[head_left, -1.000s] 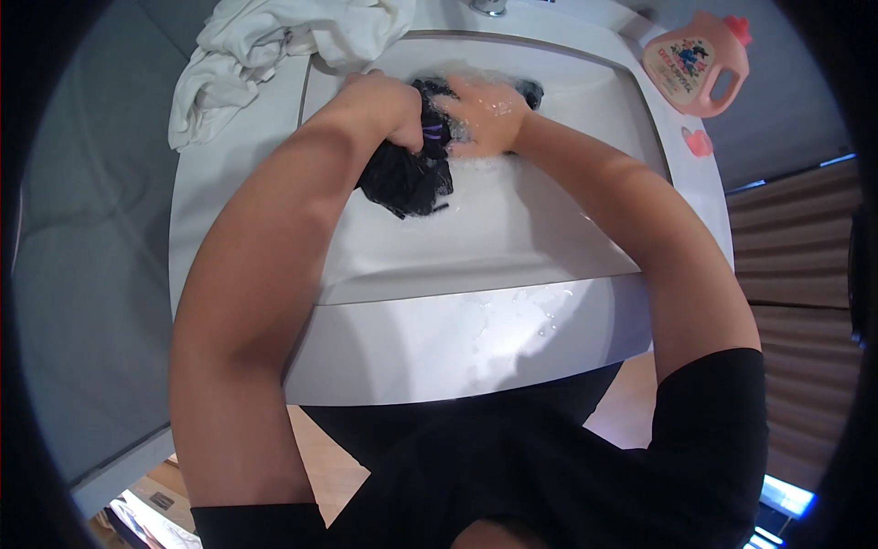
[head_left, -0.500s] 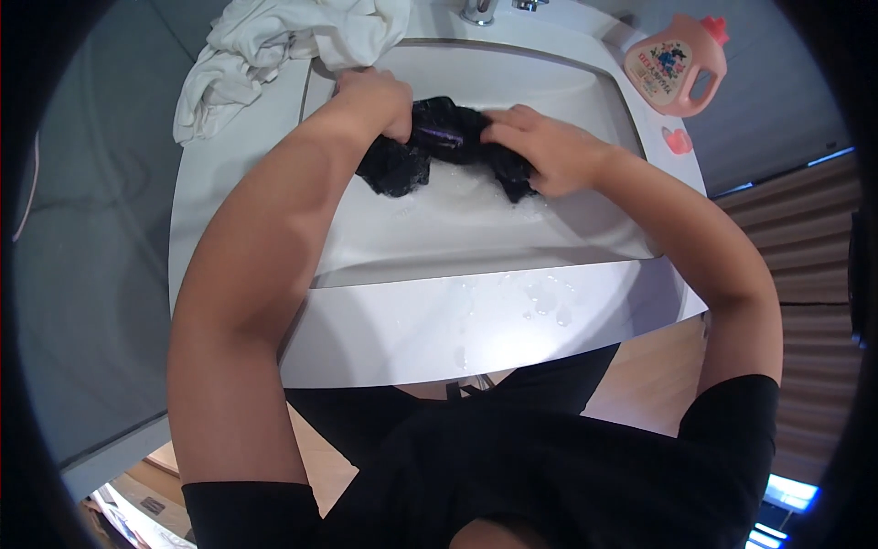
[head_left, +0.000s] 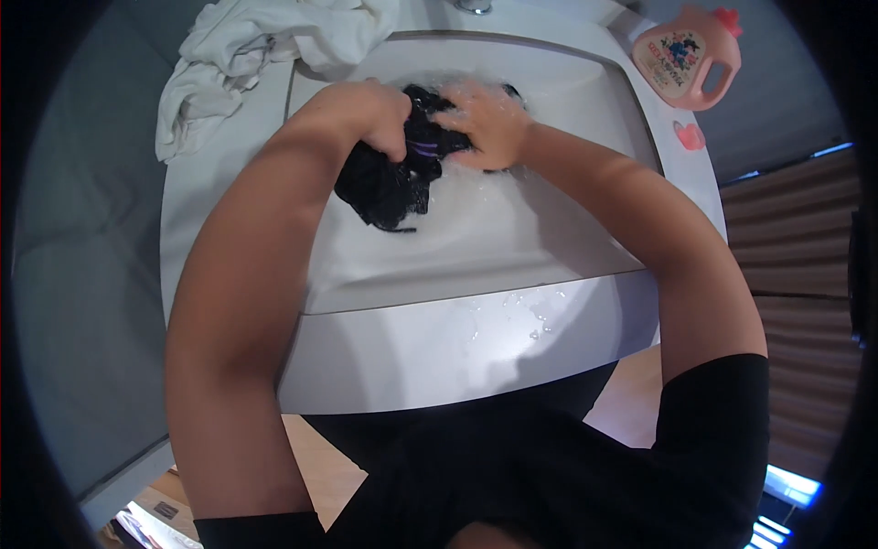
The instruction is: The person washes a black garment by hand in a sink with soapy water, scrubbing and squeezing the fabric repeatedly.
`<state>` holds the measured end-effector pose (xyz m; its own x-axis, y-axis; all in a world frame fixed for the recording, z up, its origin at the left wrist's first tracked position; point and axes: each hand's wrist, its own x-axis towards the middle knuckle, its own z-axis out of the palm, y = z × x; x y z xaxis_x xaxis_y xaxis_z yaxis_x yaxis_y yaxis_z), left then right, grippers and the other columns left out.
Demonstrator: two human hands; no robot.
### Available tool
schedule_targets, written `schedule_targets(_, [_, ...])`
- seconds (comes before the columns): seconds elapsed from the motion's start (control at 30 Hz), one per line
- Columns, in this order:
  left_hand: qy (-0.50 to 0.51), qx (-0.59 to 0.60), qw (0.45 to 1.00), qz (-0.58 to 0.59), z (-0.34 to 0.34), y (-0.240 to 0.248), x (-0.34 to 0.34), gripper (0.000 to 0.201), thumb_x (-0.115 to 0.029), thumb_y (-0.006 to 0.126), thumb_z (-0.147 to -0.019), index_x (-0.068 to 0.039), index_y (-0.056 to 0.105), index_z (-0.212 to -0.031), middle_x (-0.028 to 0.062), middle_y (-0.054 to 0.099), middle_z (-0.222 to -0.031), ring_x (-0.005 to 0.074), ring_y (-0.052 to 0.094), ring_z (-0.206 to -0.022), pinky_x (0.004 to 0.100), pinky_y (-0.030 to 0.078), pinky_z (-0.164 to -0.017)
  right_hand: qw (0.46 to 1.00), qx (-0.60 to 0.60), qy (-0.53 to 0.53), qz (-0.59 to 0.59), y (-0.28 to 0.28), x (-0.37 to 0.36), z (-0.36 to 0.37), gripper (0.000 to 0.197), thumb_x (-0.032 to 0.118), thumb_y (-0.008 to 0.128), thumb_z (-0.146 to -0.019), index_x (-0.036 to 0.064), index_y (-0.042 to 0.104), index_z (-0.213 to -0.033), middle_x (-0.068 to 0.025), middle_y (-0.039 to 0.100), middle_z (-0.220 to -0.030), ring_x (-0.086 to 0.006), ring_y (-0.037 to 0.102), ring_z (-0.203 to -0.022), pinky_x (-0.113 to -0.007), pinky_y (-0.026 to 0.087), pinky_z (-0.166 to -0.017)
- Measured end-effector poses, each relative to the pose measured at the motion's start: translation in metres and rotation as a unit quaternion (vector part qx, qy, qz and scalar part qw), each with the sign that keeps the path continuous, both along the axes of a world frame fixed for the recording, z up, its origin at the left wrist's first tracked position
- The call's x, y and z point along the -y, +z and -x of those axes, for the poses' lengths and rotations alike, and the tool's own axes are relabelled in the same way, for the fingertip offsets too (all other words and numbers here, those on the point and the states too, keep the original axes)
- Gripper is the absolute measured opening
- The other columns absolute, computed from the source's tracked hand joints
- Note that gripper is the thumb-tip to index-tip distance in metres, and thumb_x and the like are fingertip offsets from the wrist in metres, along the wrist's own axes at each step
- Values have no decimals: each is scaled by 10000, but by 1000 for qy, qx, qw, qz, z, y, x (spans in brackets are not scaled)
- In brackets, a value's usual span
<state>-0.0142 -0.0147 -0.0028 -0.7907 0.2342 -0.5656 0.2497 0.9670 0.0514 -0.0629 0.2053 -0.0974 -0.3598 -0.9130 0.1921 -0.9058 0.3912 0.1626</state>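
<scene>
A wet black cloth garment (head_left: 382, 188) with a few purple stripes lies bunched in the white sink basin (head_left: 567, 220), in shallow sudsy water. My left hand (head_left: 373, 117) is closed on the garment's upper left part, its fingers partly hidden by the wrist and the folds. On the garment's right part rests my right hand (head_left: 489, 123), its fingers spread and slightly blurred, with water splashing around them. A piece of the black cloth shows beyond the right hand, and the rest there is covered by it.
White cloth (head_left: 265, 55) is heaped on the counter at the back left. A pink detergent jug (head_left: 688, 59) stands at the back right, with a pink cap (head_left: 689, 136) near it. The faucet base (head_left: 474, 5) is behind the basin. Water drops (head_left: 540, 316) dot the front ledge.
My right hand has shifted left and away from me, and its fingers have spread over the cloth. The garment's left part now hangs lower and further out toward me. Splashing has increased.
</scene>
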Motion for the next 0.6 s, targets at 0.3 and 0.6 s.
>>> schedule_targets(0.3, [60,-128,987,71,1,1,-8,505,-374,746,-730,-140,723,-1177,71,697,-1207,282,640,-1158,439,527,-955,988,47,-131,-71,33,41,-3,601,458,760,-724,143,617,-1215,-162,645,-1069,-354,662,-976,-467,554,-806])
schedule_targets(0.6, [50,-117,989,74,5,0,-2,580,-374,736,-733,-151,652,-1262,99,610,-1322,318,560,-1254,473,474,-1022,978,180,-88,-64,96,-16,-44,410,129,617,-805,66,626,-1209,-197,674,-1051,-387,652,-976,-467,537,-837])
